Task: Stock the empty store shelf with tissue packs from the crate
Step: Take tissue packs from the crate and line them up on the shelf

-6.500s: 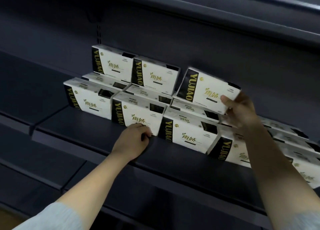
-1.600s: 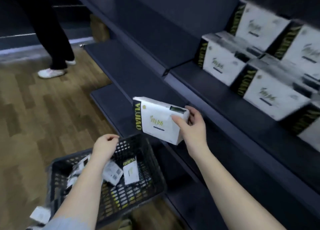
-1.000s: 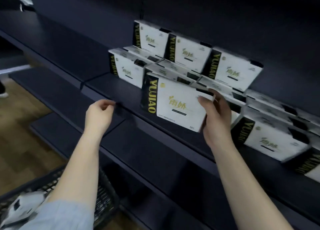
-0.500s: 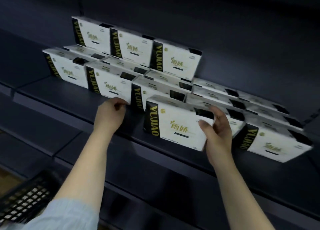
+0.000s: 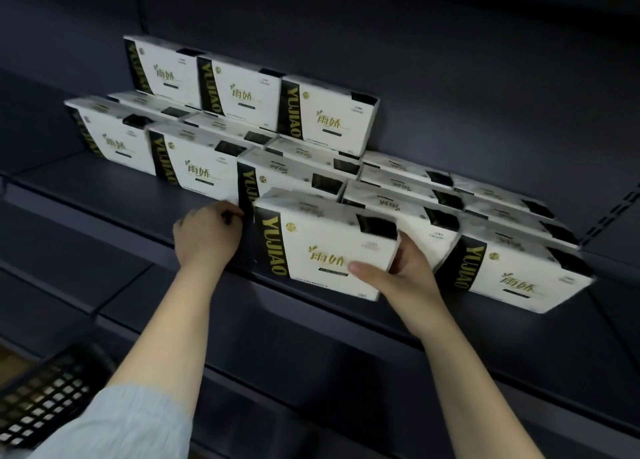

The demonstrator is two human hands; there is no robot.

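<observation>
A white tissue pack with a black and gold end stripe stands on the front part of the dark shelf, in front of the stocked rows. My right hand grips its right end, thumb across the front face. My left hand rests on the shelf with curled fingers against the pack's left end; no grip shows. Several matching packs fill the shelf behind, with three more stacked on top at the back. A corner of the black mesh crate shows at bottom left.
Flat packs lie in rows to the right, and one upright pack stands at the front right. Bare shelf board stretches left of the packs. A lower shelf juts out beneath my arms. A slotted upright marks the right end.
I took a pack from the crate with my right hand, carried it up and set it down on the shelf front. My left hand moved right to the pack's left end.
</observation>
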